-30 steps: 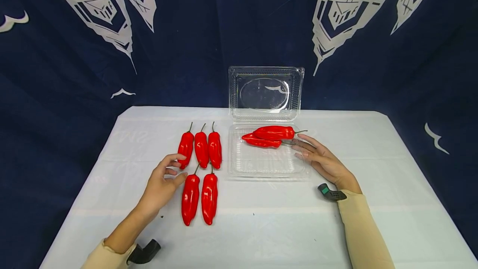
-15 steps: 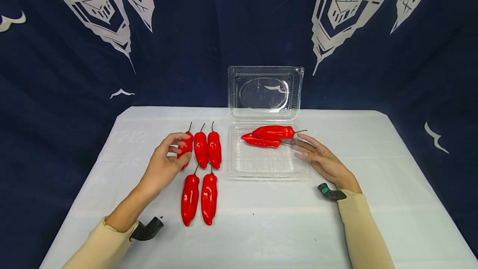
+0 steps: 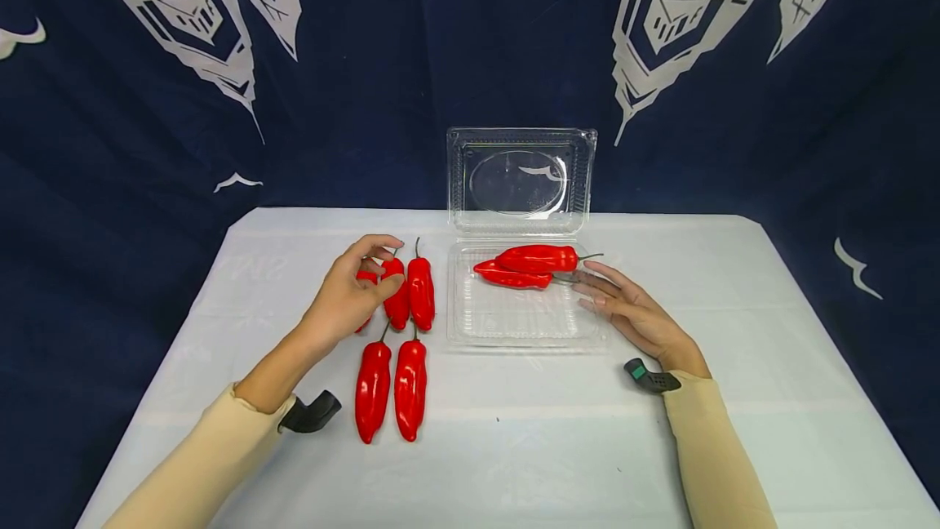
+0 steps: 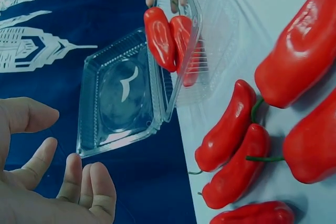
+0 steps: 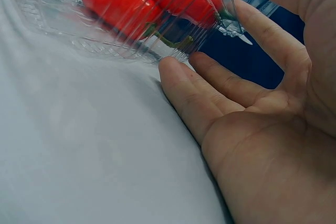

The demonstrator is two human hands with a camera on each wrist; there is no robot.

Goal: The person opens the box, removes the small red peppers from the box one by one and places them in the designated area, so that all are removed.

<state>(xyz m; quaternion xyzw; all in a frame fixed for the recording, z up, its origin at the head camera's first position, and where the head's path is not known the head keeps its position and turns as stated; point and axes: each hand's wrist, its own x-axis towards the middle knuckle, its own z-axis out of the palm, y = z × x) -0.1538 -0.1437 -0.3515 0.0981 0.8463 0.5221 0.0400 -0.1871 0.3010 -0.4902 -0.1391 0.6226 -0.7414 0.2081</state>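
Observation:
My left hand (image 3: 343, 294) hovers over the back row of red chili peppers on the table, its fingers loosely bent. Nothing lies between those fingers in the left wrist view. Below it the left pepper is mostly covered, the middle pepper (image 3: 396, 308) partly; the right pepper (image 3: 422, 292) shows fully. Two more peppers, one of them the front left pepper (image 3: 373, 390), lie nearer me. A clear plastic clamshell box (image 3: 514, 321) holds two peppers, the upper pepper (image 3: 538, 258) lying against the other. At its right side my right hand (image 3: 646, 325) rests extended fingers (image 5: 184, 85) against the wall.
The box's lid (image 3: 458, 186) stands raised at the back, before a dark blue cloth (image 3: 352, 145) with white prints. A white cover (image 3: 514, 447) lies over the table. Black wrist devices, such as the left one (image 3: 312, 413), sit at both cuffs.
My left hand has moved away from me and to the right, from the back left pepper towards the middle one. The right hand, the box and the peppers have stayed put.

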